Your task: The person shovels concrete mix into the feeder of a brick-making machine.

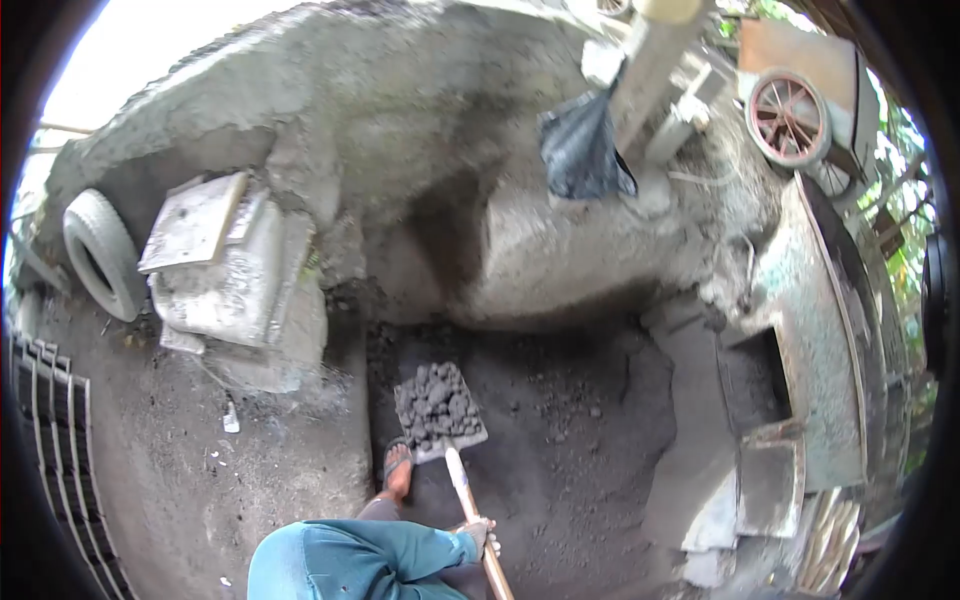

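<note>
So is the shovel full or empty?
Full. Dark lumps are heaped over most of the blade of the shovel, and only a little bare metal shows, mostly near the handle.

Has a tire (80, 255) at far left, beside a slab pile (215, 275), with a grate (62, 440) nearer. Bears lumps (437, 400) on a shovel (460, 480) at centre, right of a foot (398, 470). Has a cart (795, 55) at upper right, beyond a panel (815, 290), right of a hanging cloth (583, 150).

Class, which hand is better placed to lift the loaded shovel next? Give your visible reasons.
Left, probably: the left hand grips the handle of the shovel, behind its load of lumps; the right hand is not in view.
</note>
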`<control>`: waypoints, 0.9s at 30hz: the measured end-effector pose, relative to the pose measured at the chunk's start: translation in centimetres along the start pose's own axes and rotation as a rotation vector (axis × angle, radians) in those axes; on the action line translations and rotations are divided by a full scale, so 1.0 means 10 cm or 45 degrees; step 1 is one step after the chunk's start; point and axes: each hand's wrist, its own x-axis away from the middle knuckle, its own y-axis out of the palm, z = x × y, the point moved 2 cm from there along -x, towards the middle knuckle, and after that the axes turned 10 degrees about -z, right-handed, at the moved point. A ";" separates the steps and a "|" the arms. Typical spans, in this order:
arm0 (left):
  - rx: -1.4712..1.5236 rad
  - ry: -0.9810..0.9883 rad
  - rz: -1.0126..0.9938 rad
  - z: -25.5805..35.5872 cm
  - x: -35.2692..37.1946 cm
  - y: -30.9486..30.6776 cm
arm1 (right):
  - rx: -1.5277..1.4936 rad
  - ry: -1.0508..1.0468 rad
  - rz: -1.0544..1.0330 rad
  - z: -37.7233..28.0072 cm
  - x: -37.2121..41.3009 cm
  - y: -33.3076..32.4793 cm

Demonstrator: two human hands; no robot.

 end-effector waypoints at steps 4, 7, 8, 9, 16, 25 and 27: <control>0.043 0.622 -0.220 2.22 1.33 0.30 | -0.062 0.000 -0.435 0.01 -0.20 1.09; 0.340 1.425 -0.818 4.29 2.81 0.19 | -0.189 -0.043 -1.085 -0.12 -0.21 2.27; 0.053 1.782 -0.618 4.74 3.53 0.23 | -0.171 -0.085 -1.269 -0.23 -0.02 2.87; 0.065 1.725 -0.505 5.25 4.03 0.20 | 0.014 -0.206 -1.266 -0.39 0.50 3.68; 0.220 1.311 -0.794 4.95 3.83 0.61 | 0.422 -0.628 -1.184 -1.22 1.07 3.47; 0.058 0.165 -0.137 0.88 -0.05 0.30 | 0.460 -0.463 0.287 -0.23 0.84 -0.95; -0.041 -0.123 -0.129 0.10 -0.60 0.06 | 1.316 -0.771 0.455 -0.11 1.22 -1.14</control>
